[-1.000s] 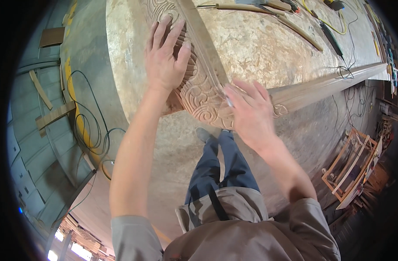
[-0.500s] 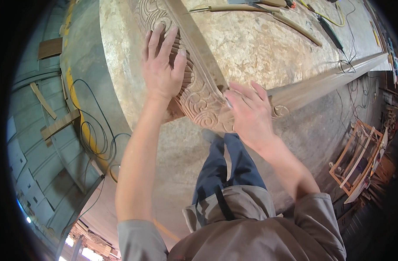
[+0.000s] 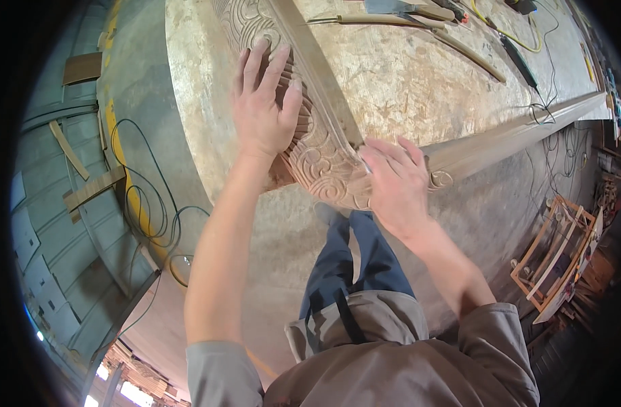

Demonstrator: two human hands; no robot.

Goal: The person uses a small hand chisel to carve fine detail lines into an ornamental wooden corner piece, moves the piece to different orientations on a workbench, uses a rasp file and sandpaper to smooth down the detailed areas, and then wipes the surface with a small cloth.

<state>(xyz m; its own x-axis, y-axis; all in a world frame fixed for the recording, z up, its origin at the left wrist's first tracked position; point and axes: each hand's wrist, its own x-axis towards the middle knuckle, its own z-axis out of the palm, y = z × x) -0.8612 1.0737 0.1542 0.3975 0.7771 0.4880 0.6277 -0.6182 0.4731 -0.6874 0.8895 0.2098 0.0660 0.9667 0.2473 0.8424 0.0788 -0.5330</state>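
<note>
A carved wooden piece [image 3: 322, 157] with scrolls and ridges lies across the corner of a worn worktable [image 3: 405, 88]. My left hand [image 3: 264, 112] rests flat on its carving, fingers spread, holding nothing. At the near end of the carving, where a long plain wooden rail [image 3: 507, 139] runs off to the right, my right hand [image 3: 397, 186] presses down with its fingers bent together. A small pale edge shows at those fingertips, but what it belongs to is hidden. Beside the right hand a small scroll [image 3: 441, 179] is carved on the rail.
Long-handled tools [image 3: 470, 54] lie at the far side of the tabletop, with a dark green power tool [image 3: 519, 62] and its cords near them. A dark cable [image 3: 163, 197] coils on the floor at left. Wooden frames [image 3: 558, 251] stand at right.
The view has shifted slightly, so the scene sits a little lower and to the right. My right hand stays at the corner of the carving; the left keeps its place.
</note>
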